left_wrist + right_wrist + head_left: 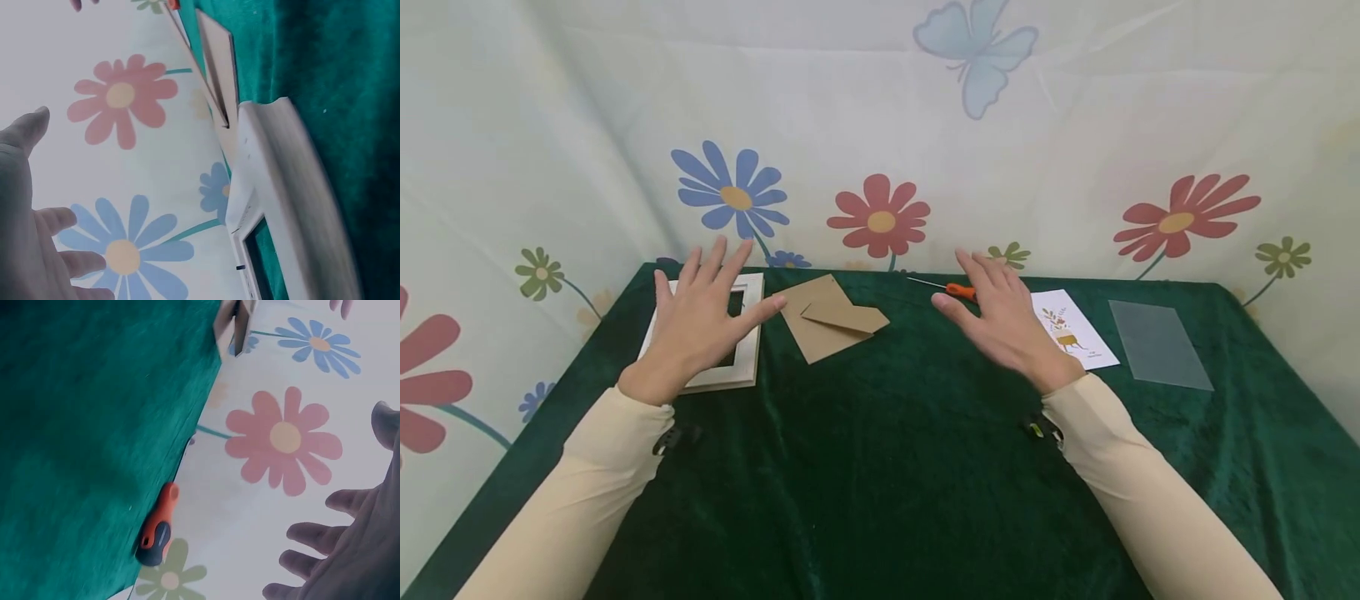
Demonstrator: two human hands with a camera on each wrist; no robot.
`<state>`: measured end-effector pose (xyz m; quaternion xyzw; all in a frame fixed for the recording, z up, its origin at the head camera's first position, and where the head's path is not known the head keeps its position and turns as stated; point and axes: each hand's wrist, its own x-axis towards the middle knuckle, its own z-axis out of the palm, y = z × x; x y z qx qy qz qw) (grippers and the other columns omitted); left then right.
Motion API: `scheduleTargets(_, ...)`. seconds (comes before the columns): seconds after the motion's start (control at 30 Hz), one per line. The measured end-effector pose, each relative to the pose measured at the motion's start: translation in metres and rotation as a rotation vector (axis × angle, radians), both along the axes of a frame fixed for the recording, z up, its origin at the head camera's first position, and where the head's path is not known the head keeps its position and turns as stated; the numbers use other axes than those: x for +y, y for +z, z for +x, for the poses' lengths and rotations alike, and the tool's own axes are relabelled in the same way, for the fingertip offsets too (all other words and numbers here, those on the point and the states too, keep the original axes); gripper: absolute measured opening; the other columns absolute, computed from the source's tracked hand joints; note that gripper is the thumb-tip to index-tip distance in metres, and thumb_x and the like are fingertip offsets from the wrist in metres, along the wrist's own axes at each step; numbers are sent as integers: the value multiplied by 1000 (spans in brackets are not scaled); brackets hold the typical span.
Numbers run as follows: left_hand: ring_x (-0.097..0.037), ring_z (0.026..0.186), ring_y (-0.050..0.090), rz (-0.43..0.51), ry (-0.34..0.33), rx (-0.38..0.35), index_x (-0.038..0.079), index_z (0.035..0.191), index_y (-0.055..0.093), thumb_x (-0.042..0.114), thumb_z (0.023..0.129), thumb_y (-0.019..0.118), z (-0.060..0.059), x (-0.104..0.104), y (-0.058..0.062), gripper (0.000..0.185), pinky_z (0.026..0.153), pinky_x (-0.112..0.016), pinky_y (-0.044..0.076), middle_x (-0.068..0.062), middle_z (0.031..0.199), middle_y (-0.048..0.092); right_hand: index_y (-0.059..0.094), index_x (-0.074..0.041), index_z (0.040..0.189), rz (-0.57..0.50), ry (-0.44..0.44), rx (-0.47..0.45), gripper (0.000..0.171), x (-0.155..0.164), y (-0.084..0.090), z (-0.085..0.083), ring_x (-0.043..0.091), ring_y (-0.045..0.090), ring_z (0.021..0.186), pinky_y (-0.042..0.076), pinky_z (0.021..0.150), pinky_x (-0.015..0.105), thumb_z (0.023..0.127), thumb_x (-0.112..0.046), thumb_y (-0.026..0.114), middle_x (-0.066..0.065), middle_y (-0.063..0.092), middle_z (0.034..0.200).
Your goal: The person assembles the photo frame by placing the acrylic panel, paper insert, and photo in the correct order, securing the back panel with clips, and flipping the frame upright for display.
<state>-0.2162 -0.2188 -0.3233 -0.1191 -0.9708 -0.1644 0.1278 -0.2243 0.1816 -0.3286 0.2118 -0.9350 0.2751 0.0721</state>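
head: above, looks down-forward at table (880,467) | wrists: low, close, facing backdrop (125,62) | shared: screwdriver (157,526)

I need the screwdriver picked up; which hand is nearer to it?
Right. The right hand hovers just beside the screwdriver, partly covering it; the left hand is far across, over the frame.

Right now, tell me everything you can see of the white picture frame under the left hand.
The picture frame is a pale cream-white rectangle with a broad moulded border that looks like wood or plastic. Its opening shows the dark green cloth beneath, so it holds no picture or glass. It lies flat near the table's far left corner, left of the brown cardboard backing. The left hand is spread open above it; whether the hand touches it cannot be told.
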Motion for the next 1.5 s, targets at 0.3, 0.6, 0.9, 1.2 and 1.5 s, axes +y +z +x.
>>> scheduleTargets(0.3,-49,159,4,37,36,11,24,172,17,78,96,48,1,-16,-1,98,115,-77,-11,-12,177,7,23,-17,170,-99,45,-16,86,-25,5,-5,35,18,158,16,125,64,104,-66,48,10,23,174)
scheduleTargets(0.6,-49,159,5,94,81,3,23,172,16,76,99,49,5,-35,9,97,115,-81,-6,-17,176,9,23,-16,170,-181,119,-44,87,-51,12,-7,32,17,159,17,126,61,105,-66,49,9,24,174)
scheduleTargets(0.9,-49,159,7,128,106,8,20,172,16,74,100,47,4,-48,16,95,114,-82,-3,-20,175,10,28,-17,169,-236,177,-45,76,-81,16,-3,28,20,157,22,125,58,107,-51,56,5,28,172)
scheduleTargets(1.2,-47,160,9,213,78,-9,22,172,17,66,102,52,4,-58,20,89,118,-78,6,-16,176,9,30,-18,168,-302,192,-92,75,-111,11,3,23,23,157,23,125,56,106,-49,59,2,31,171)
scheduleTargets(1.5,-44,160,9,286,97,-44,26,172,17,61,102,58,6,-68,15,88,116,-80,11,-10,177,9,32,-18,167,-379,238,-128,70,-136,4,2,23,33,152,31,123,54,107,-45,58,2,35,169)
